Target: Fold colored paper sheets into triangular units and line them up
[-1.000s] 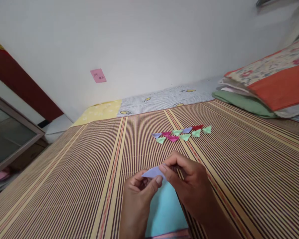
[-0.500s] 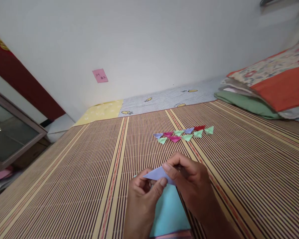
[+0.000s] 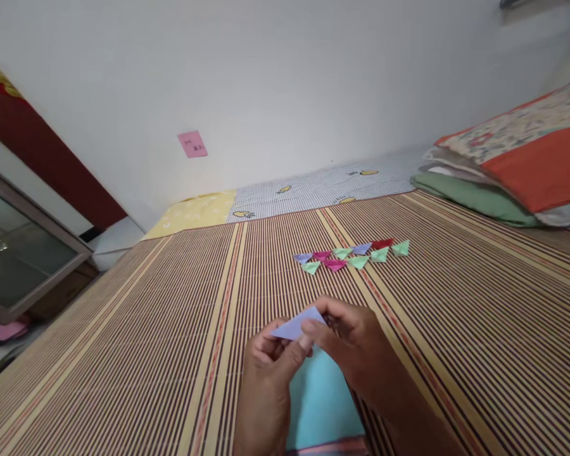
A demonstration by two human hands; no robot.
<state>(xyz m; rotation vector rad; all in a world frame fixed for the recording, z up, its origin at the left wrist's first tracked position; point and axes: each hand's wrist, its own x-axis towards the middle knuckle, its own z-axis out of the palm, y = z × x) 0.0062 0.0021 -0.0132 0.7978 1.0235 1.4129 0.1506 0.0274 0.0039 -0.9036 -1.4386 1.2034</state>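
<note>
A folded piece of lilac paper point(image 3: 292, 327), pointed at its left end, is held between both hands above the mat. My left hand point(image 3: 273, 370) pinches its lower edge between thumb and fingers. My right hand point(image 3: 354, 335) has its thumb pressed on the paper's right part, with the fingers curled behind. Beneath the hands lies a light blue sheet or pad point(image 3: 325, 399), partly covered by them. Beyond the hands, small folded paper triangles point(image 3: 335, 265) in green, pink, lilac and red sit in two rows.
The striped mat point(image 3: 161, 342) spreads over the whole surface up to a patterned cloth point(image 3: 308, 187) along the wall. Folded bedding point(image 3: 517, 171) is stacked at the right. A pink note point(image 3: 192, 144) is on the wall, and a glass-fronted cabinet point(image 3: 23, 247) stands left.
My right thumb has slid left along the lilac paper, whose right part now shows less below the thumb. The left hand keeps its pinch. The view has shifted slightly.
</note>
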